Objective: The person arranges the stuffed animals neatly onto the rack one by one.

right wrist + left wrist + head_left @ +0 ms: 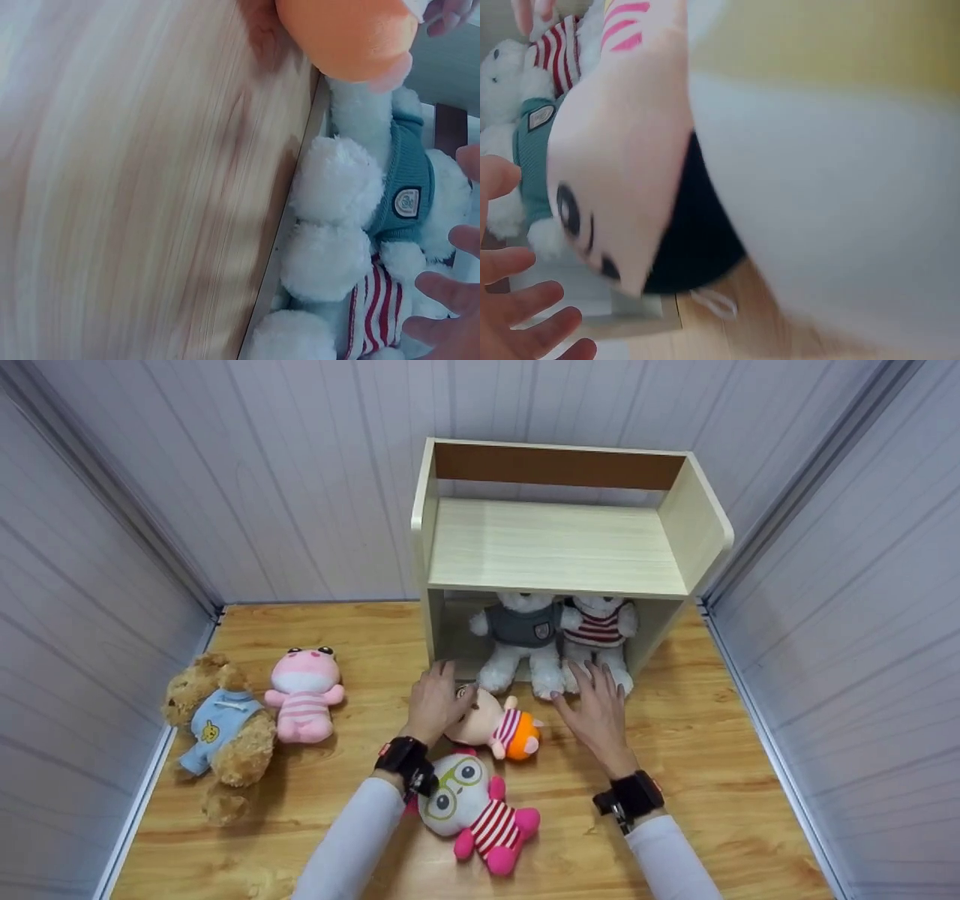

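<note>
Two white plush bears sit side by side on the lower shelf, one in a grey-green top (519, 625), the other in a red-striped top (598, 628). My left hand (435, 701) is at the shelf's left front edge, fingers spread, beside the head of a small doll with orange bottoms (517, 735) lying on the floor. My right hand (596, 709) reaches with spread fingers to the striped bear's legs, overlapping them in the head view. In the right wrist view its fingers (442, 292) are apart from each other, with nothing gripped.
The wooden shelf unit (555, 547) stands against the back wall. A pink-limbed plush with green glasses (465, 802) lies under my left wrist. At the left are a pink striped plush (305, 695) and a brown bear in a blue hoodie (225, 724). Panel walls enclose three sides.
</note>
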### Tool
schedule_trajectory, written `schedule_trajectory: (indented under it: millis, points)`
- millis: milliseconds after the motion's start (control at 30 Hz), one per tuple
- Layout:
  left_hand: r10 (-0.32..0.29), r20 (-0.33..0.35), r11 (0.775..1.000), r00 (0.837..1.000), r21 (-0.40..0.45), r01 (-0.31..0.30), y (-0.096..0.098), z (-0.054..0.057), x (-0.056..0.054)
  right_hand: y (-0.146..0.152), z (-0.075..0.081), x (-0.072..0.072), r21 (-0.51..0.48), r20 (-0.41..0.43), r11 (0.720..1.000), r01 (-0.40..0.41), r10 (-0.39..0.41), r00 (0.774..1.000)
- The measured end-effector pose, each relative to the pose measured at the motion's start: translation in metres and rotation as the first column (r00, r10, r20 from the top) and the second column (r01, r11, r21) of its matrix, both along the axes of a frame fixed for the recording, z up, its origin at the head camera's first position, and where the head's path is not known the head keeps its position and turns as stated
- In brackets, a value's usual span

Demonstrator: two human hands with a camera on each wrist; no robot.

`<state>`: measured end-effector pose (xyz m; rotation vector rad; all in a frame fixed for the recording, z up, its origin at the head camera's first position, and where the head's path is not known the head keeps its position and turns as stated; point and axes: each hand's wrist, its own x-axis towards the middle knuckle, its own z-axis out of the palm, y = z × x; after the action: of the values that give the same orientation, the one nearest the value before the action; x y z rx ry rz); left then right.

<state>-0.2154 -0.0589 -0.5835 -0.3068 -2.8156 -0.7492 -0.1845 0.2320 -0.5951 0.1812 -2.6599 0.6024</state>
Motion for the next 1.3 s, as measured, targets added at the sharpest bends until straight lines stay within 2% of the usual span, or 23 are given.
schedule_trajectory:
  millis: [67, 267, 400, 533, 700, 933, 1033, 1167, 1233, 1300]
  points:
    - [0.003, 0.004, 1.0, 1.0, 0.016, -0.003, -0.009, 0.002, 0.003, 0.002, 0.001, 0.003, -0.011, 0.002, 1.0, 0.006, -0.006, 1.0]
    - [0.008, -0.077, 0.997, 0.997, 0.08, -0.002, -0.032, 0.002, 0.012, 0.006, 0.002, 0.011, -0.051, 0.024, 0.998, 0.026, -0.025, 0.999]
    - [0.026, -0.067, 0.991, 0.997, 0.131, -0.017, -0.038, -0.002, 0.02, 0.009, 0.0, 0.013, -0.042, 0.018, 0.999, 0.036, -0.035, 0.999]
    - [0.046, -0.065, 0.983, 0.997, 0.181, -0.034, -0.045, -0.002, 0.027, 0.011, -0.003, 0.015, -0.053, -0.033, 0.998, 0.026, -0.028, 0.999]
    - [0.071, -0.118, 0.976, 0.99, 0.215, -0.045, -0.061, 0.005, 0.034, 0.016, -0.01, 0.017, -0.06, -0.063, 0.998, 0.02, -0.024, 0.998]
    - [0.12, -0.154, 0.976, 0.981, 0.199, -0.088, -0.099, 0.02, 0.041, 0.022, -0.013, 0.022, -0.088, -0.067, 0.996, 0.008, -0.014, 0.998]
    - [0.156, -0.224, 0.971, 0.962, 0.216, -0.107, -0.12, 0.027, 0.04, 0.024, -0.014, 0.022, -0.088, -0.07, 0.996, 0.005, -0.011, 0.998]
    - [0.252, -0.313, 0.951, 0.916, 0.255, -0.174, -0.15, 0.034, 0.039, 0.024, -0.014, 0.022, -0.084, -0.082, 0.996, -0.004, -0.003, 0.997]
    - [0.314, -0.302, 0.932, 0.9, 0.279, -0.231, -0.166, 0.039, 0.041, 0.024, -0.013, 0.022, -0.081, -0.085, 0.997, -0.009, 0.002, 0.996]
    - [0.37, -0.251, 0.911, 0.894, 0.288, -0.297, -0.182, 0.045, 0.043, 0.024, -0.013, 0.022, -0.074, -0.09, 0.997, -0.015, 0.008, 0.996]
